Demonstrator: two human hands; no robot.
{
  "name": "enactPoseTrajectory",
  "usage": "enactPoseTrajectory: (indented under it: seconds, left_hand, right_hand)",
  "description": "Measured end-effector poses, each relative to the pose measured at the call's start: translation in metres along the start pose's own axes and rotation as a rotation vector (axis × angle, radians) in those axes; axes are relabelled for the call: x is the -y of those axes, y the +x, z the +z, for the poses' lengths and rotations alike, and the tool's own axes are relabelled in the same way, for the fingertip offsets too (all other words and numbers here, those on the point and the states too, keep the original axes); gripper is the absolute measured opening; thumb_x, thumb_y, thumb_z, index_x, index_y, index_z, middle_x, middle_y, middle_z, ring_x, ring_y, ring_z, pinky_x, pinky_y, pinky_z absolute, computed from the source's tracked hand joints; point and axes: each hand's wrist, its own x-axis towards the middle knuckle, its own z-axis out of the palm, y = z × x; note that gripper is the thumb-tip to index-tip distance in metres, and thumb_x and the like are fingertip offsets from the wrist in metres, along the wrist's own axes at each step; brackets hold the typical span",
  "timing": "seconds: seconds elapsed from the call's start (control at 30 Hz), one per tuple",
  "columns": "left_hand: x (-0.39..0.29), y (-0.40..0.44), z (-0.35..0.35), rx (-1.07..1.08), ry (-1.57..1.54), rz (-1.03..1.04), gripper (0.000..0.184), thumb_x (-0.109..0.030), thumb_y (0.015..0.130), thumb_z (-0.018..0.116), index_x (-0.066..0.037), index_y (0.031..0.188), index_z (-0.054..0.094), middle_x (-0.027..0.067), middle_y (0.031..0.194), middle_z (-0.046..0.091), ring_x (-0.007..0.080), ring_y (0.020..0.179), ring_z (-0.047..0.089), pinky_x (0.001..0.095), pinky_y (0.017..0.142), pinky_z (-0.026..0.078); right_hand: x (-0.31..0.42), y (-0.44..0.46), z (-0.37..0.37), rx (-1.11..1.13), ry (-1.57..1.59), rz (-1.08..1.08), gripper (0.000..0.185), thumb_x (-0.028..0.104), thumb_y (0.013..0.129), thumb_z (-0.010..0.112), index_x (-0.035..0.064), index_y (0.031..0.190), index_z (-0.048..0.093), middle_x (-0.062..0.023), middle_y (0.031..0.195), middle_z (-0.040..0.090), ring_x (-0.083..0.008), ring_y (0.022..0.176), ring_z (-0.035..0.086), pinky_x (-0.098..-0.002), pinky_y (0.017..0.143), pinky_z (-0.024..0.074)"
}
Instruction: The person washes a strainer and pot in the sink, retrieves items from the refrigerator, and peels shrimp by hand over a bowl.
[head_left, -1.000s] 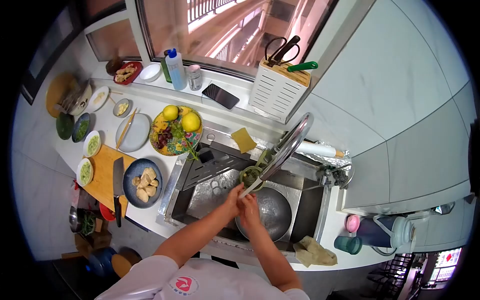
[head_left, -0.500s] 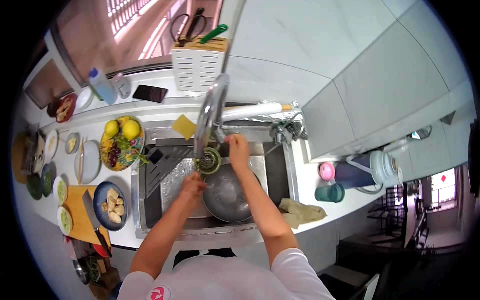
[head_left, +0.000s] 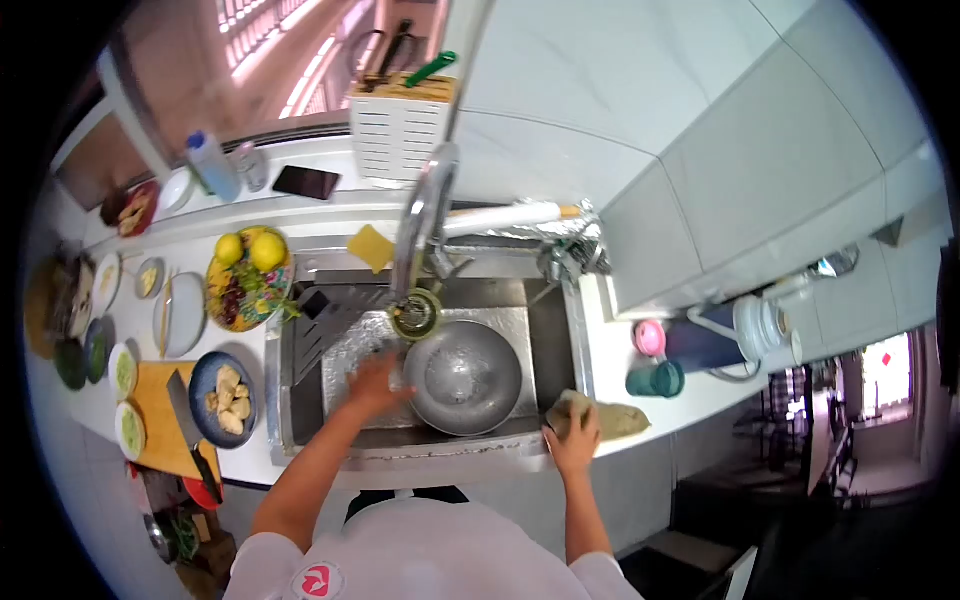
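Observation:
My left hand point(head_left: 374, 382) hangs over the left part of the sink point(head_left: 348, 440), fingers spread and a little blurred, with nothing in it. Just right of it a round metal wok point(head_left: 465, 378) rests in the sink. Behind the wok stands a green strainer-like cup point(head_left: 416, 314), below the tall chrome faucet point(head_left: 425, 215). At the sink's front right corner my right hand point(head_left: 574, 436) has its fingers on a folded olive cloth point(head_left: 622, 421), which lies on the counter edge; its fingertips press into the fabric.
Left of the sink are a blue bowl of pale pieces point(head_left: 222, 400), a cleaver point(head_left: 190, 425) on a wooden board point(head_left: 160, 385), and a fruit plate point(head_left: 248, 280). A yellow sponge cloth point(head_left: 371, 248) lies behind the sink. A green cup point(head_left: 656, 379) and a jug point(head_left: 720, 335) stand right.
My right hand has left the faucet lever area and come down onto the cloth. My left hand has drawn slightly left and its fingers have spread. Earlier, both hands were together under the faucet.

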Motion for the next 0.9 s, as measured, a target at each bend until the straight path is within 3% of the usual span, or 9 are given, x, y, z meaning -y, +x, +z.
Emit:
enactPoseTrajectory:
  seconds: [0.07, 0.3, 0.47, 0.57, 0.63, 0.67, 0.7, 0.8, 0.9]
  left_hand:
    - [-0.011, -0.009, -0.020, 0.332, 0.070, -0.037, 0.089, -0.055, 0.077, 0.062, -0.017, 0.146, 0.020, 0.0165, 0.151, 0.012, 0.0346, 0.140, 0.010, 0.0587, 0.109, 0.011]
    - [-0.040, -0.036, -0.011, 0.440, -0.263, 0.224, 0.060, -0.053, 0.084, 0.053, -0.008, 0.124, 0.055, 0.0207, 0.127, 0.051, 0.0355, 0.118, 0.047, 0.0438, 0.098, 0.037]
    - [-0.099, -0.049, 0.000, 0.684, -0.809, 0.461, 0.082, -0.070, 0.084, 0.037, -0.002, 0.127, 0.052, 0.0198, 0.132, 0.048, 0.0310, 0.123, 0.045, 0.0372, 0.099, 0.036]
    - [-0.127, -0.083, -0.036, 0.771, -1.809, 0.178, 0.035, -0.041, 0.091, 0.054, -0.012, 0.111, 0.053, -0.0002, 0.101, 0.056, 0.0117, 0.093, 0.053, 0.0262, 0.074, 0.044]
    - [-0.115, -0.071, -0.031, 0.867, -1.848, 0.240, 0.043, -0.046, 0.083, 0.065, -0.016, 0.111, 0.056, -0.0028, 0.103, 0.056, 0.0091, 0.092, 0.051, 0.0267, 0.079, 0.042]
    - [-0.107, -0.067, -0.032, 0.823, -1.854, 0.245, 0.043, -0.046, 0.083, 0.065, -0.016, 0.111, 0.056, -0.0028, 0.103, 0.056, 0.0091, 0.092, 0.051, 0.0267, 0.079, 0.042]
    - [-0.103, -0.071, -0.038, 0.657, -1.727, 0.192, 0.037, -0.042, 0.081, 0.068, -0.014, 0.102, 0.057, -0.0023, 0.095, 0.057, 0.0094, 0.087, 0.053, 0.0265, 0.075, 0.043]
    - [-0.094, -0.069, -0.032, 0.300, -1.551, 0.116, 0.033, -0.039, 0.077, 0.072, -0.011, 0.088, 0.060, -0.0016, 0.082, 0.059, 0.0106, 0.079, 0.055, 0.0267, 0.071, 0.044]
    - [-0.095, -0.064, -0.020, -0.004, -1.548, 0.048, 0.034, -0.040, 0.076, 0.071, -0.008, 0.082, 0.063, 0.0015, 0.075, 0.062, 0.0142, 0.073, 0.058, 0.0287, 0.070, 0.045]
  right_hand:
    - [-0.021, -0.019, -0.002, -0.026, -0.024, -0.083, 0.047, 0.015, 0.073, 0.068, 0.0159, 0.119, 0.059, -0.0210, 0.136, 0.041, -0.0381, 0.123, 0.041, -0.0442, 0.101, 0.0349]
    - [0.031, 0.010, -0.073, -0.270, 0.109, -0.032, 0.024, 0.004, 0.082, 0.053, 0.0054, 0.103, 0.064, -0.0134, 0.092, 0.053, -0.0314, 0.090, 0.054, -0.0371, 0.077, 0.0443]
    - [0.116, 0.024, -0.079, 0.399, 1.214, -0.061, 0.028, 0.024, 0.091, 0.052, 0.0010, 0.106, 0.059, -0.0090, 0.103, 0.062, -0.0162, 0.090, 0.058, -0.0312, 0.083, 0.0450]
    - [0.196, 0.002, -0.102, 0.725, 1.662, 0.170, 0.046, 0.031, 0.093, 0.044, -0.0030, 0.124, 0.044, -0.0185, 0.115, 0.051, -0.0287, 0.104, 0.053, -0.0383, 0.092, 0.0418]
    - [0.209, 0.000, -0.085, 0.986, 2.091, 0.449, 0.059, 0.041, 0.077, 0.065, 0.0028, 0.119, 0.048, -0.0142, 0.118, 0.050, -0.0231, 0.109, 0.046, -0.0362, 0.095, 0.0385]
    - [0.229, 0.005, -0.082, 0.688, 1.405, -0.151, 0.030, 0.034, 0.089, 0.048, 0.0046, 0.087, 0.057, -0.0089, 0.093, 0.060, -0.0212, 0.088, 0.057, -0.0346, 0.076, 0.0465]
    - [0.221, 0.004, -0.061, 0.709, 1.408, -0.172, 0.030, 0.034, 0.089, 0.048, 0.0046, 0.087, 0.057, -0.0089, 0.093, 0.060, -0.0212, 0.088, 0.057, -0.0346, 0.076, 0.0465]
    - [0.175, 0.003, 0.040, 0.980, 2.190, 0.501, 0.038, 0.036, 0.094, 0.039, 0.0066, 0.114, 0.052, -0.0047, 0.106, 0.054, -0.0178, 0.100, 0.053, -0.0329, 0.085, 0.0438]
    - [0.192, 0.010, 0.067, 0.834, 2.123, 0.408, 0.041, 0.040, 0.094, 0.037, 0.0079, 0.116, 0.051, -0.0041, 0.107, 0.053, -0.0179, 0.102, 0.052, -0.0337, 0.086, 0.0434]
